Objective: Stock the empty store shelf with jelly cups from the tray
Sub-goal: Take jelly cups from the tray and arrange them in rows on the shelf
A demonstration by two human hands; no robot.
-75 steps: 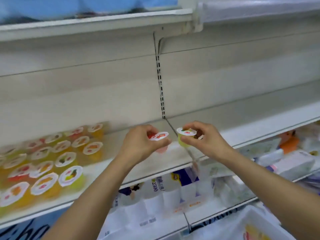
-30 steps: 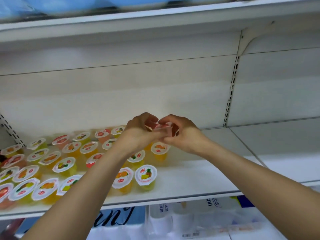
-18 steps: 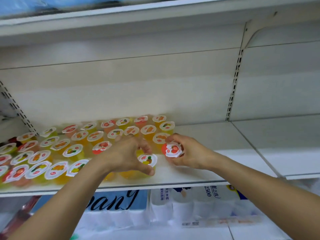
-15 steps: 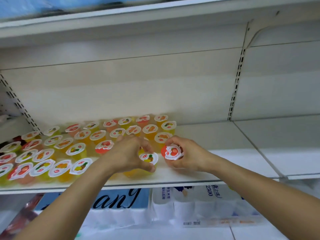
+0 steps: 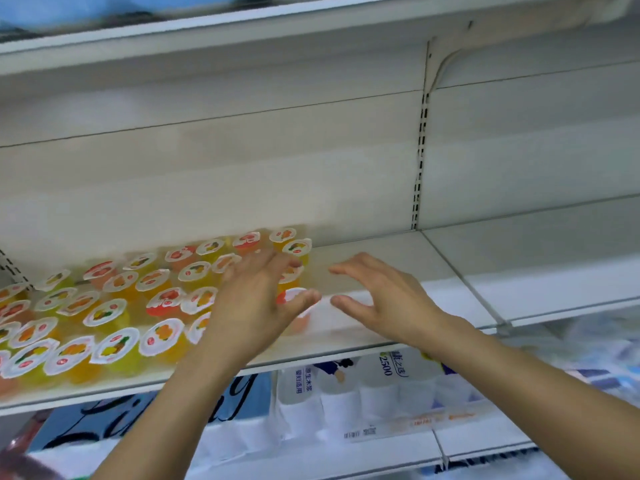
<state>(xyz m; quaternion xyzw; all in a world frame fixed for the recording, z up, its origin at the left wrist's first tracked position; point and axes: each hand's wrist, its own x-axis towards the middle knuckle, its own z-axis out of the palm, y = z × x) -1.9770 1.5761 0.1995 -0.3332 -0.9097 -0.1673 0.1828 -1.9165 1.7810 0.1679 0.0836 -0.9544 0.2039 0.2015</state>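
Several jelly cups (image 5: pixel 114 306) with white fruit-printed lids stand in rows on the left half of the white shelf (image 5: pixel 381 258). A red jelly cup (image 5: pixel 294 299) stands at the right end of the rows, partly hidden behind my left thumb. My left hand (image 5: pixel 252 303) hovers over those right-end cups, fingers spread and holding nothing. My right hand (image 5: pixel 384 299) is just right of the red cup, above bare shelf, fingers apart and empty. The tray is not in view.
The shelf's right half (image 5: pixel 519 271) is bare, past a slotted upright (image 5: pixel 420 140). Another shelf edge (image 5: pixel 242 32) hangs overhead. Below, wrapped paper-roll packs (image 5: pixel 363 393) fill the lower shelf.
Both hands carried cups to the right end of the rows, set them down and let go. The hands now hover open just above the shelf.
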